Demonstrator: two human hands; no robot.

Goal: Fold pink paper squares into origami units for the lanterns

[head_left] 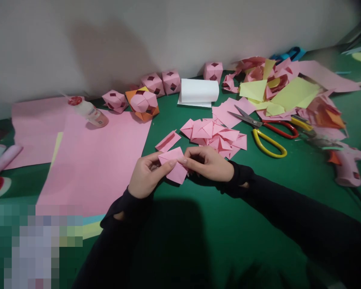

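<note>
Between both hands is a folded piece of pink paper (178, 173), held just above the green table. My left hand (144, 174) pinches its left side, thumb on top. At its right edge my right hand (209, 163) grips with thumb and fingers; the fingertips underneath are partly hidden. A narrow folded pink strip (168, 140) lies just behind the held piece. Beyond my right hand spreads a pile of folded pink paper units (213, 132). Scissors (260, 125) with one red and one yellow handle lie partly open to the right of the pile.
Large pink sheets (102, 160) cover the left side, with a drink bottle (88, 113) on them. Several pink paper balls (114, 101) and a white paper roll (200, 90) line the wall. Paper scraps (295, 92) heap at back right; a pink glue gun (347, 164) lies right.
</note>
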